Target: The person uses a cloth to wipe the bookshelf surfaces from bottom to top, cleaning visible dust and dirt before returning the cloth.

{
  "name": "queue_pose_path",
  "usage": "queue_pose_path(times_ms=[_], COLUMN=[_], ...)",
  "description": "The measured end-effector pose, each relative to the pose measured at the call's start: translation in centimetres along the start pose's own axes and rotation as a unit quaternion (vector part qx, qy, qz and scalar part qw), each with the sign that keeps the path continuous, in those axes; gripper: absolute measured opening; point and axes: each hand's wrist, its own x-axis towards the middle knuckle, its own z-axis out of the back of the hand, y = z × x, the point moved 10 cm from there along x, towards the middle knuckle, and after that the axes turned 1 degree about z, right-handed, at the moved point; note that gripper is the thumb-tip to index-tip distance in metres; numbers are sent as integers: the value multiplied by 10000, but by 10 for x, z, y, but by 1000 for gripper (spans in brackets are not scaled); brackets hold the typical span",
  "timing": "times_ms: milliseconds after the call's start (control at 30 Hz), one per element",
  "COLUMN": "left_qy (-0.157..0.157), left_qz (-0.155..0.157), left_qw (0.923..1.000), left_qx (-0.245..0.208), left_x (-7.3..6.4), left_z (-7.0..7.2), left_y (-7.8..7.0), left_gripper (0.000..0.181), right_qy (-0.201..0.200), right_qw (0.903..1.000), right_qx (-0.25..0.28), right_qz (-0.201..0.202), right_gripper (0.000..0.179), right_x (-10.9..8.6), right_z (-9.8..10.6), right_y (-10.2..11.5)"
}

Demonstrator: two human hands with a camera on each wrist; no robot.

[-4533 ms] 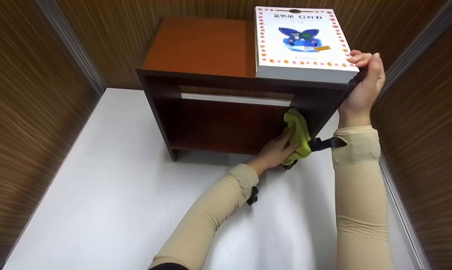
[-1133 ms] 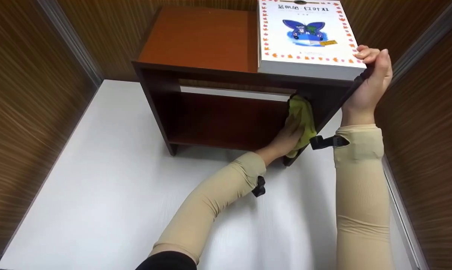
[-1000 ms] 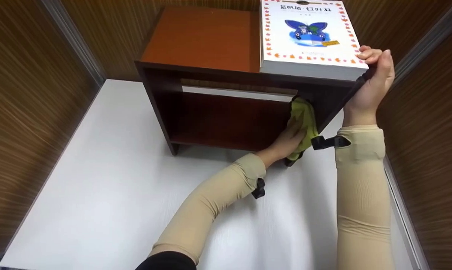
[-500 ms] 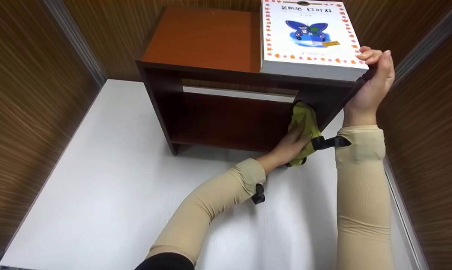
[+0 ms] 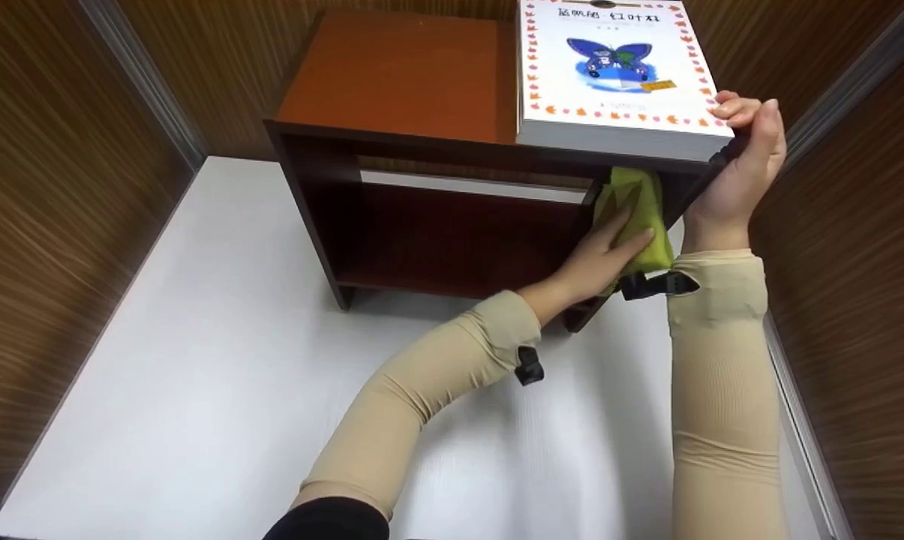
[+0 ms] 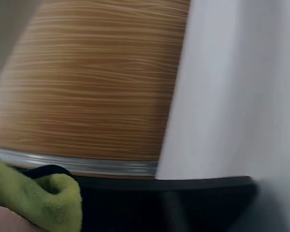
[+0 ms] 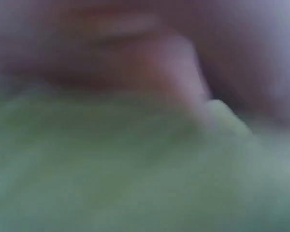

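Observation:
A small brown wooden shelf [image 5: 399, 75] with dark side panels stands in the head view. My left hand [image 5: 598, 259] holds a yellow-green cloth [image 5: 643, 217] against the inside of the shelf's right panel, near its front edge, thumb spread over the fabric. In the left wrist view the fuzzy cloth [image 6: 43, 198] is folded beside the dark panel edge [image 6: 183, 183]. At the upper right corner of the shelf, my right hand [image 5: 737, 172] grips the panel from outside, its fingertips at the edge of a thick white book [image 5: 617, 75]. The right wrist view is blurred, filled mostly by cloth [image 7: 111, 169].
The book lies on the right half of the shelf's top, a blue butterfly on its cover. Below is a white tabletop [image 5: 159, 360]. Wood-grain walls [image 5: 54, 187] with metal corner strips enclose it at the left, back and right.
My left hand has wiped the cloth over the right panel, first down toward its lower front, then up to just below the top board. My right hand keeps its grip on the corner.

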Motion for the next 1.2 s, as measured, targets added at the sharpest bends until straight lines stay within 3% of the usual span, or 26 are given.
queue_pose_path(times_ms=[100,267,467,700,800,1000,1100,1200], left_qy=[-51,-61,-70,-7,208,630,744,743], left_qz=[-41,-69,155,484,604,1216,1284,1207], left_qw=[9998,9998,9997,9986,9970,9892,9868,9872], left_qx=[-209,-192,-161,-206,-430,-528,-644,-733], left_x=[6,13,19,29,29,21,17,16], left_z=[6,13,18,19,14,3,-1,-1], left_y=[-19,-42,-42,-11,13,66,78,81], left_gripper=[61,60,58,59,61,62,63,63], right_qy=[122,410,483,283,217,211,212,213], right_qw=[9999,9989,9982,9994,9996,9997,9997,9996], right_qx=[-55,-150,-288,-49,-24,49,21,8], right_qz=[64,165,185,189,201,145,154,162], right_gripper=[45,46,47,45,45,46,46,46], right_x=[-1,-2,-2,0,0,-1,0,0], right_z=[-2,-7,-8,-5,-4,-3,-3,-3], right_y=[1,3,2,1,2,2,3,3])
